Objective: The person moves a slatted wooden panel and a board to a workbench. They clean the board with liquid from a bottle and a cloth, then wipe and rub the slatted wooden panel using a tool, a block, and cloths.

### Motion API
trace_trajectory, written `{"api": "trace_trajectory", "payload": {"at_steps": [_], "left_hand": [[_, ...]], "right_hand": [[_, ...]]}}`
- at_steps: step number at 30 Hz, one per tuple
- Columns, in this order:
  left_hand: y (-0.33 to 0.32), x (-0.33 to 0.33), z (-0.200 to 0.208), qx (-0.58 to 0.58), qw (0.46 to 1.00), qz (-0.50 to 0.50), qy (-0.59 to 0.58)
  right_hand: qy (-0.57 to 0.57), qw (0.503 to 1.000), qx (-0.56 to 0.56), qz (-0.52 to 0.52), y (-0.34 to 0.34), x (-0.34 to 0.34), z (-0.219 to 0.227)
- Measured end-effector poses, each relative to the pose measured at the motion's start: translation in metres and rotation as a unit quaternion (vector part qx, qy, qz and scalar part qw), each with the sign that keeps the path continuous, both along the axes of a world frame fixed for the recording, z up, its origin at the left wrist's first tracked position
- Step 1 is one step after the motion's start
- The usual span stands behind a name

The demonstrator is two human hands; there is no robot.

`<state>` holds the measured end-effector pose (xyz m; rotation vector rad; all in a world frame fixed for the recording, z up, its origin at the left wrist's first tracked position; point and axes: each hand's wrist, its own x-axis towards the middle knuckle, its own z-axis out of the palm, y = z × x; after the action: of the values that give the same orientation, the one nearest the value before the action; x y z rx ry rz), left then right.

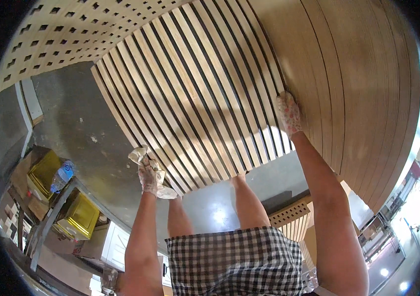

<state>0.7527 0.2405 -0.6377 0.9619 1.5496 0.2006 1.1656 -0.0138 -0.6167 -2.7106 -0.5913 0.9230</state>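
1. Our left hand (148, 180), gloved, has its fingers closed around a bunched pale cloth (165, 191) at the panel's left edge.
2. Our right hand (289, 114), also gloved, has its fingers at the panel's right edge; we cannot tell whether they pinch or just lie on it.
3. The slatted panel (192, 98) spans between our two hands and stretches away past the fingers.
4. Right of our right fingers we see a grooved board (358, 74).
5. Well left of our left fingers are a bottle (62, 176) and a yellow bin (79, 217).
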Motion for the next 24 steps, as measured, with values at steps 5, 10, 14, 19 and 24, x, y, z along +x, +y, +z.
{"api": "trace_trajectory", "payload": {"at_steps": [5,10,14,19,24], "left_hand": [[-0.001,0.006,-0.007,-0.057,0.998,-0.013,0.006],[0.016,0.007,0.006,-0.039,0.999,-0.002,0.038],[0.013,0.013,0.009,-0.05,0.998,-0.032,0.013],[0.015,0.013,0.015,-0.006,0.999,-0.017,0.036],[0.037,-0.026,-0.01,-0.052,0.976,-0.171,0.127]], "right_hand": [[-0.09,0.995,-0.001,-0.042,-0.011,-0.004,-0.004],[-0.177,0.981,0.077,-0.027,-0.007,-0.068,0.044],[0.251,0.785,0.166,-0.541,-0.08,-0.14,0.038],[0.285,0.657,0.126,-0.687,-0.075,-0.166,0.027],[0.308,0.547,0.283,-0.726,-0.093,-0.161,-0.024]]}}
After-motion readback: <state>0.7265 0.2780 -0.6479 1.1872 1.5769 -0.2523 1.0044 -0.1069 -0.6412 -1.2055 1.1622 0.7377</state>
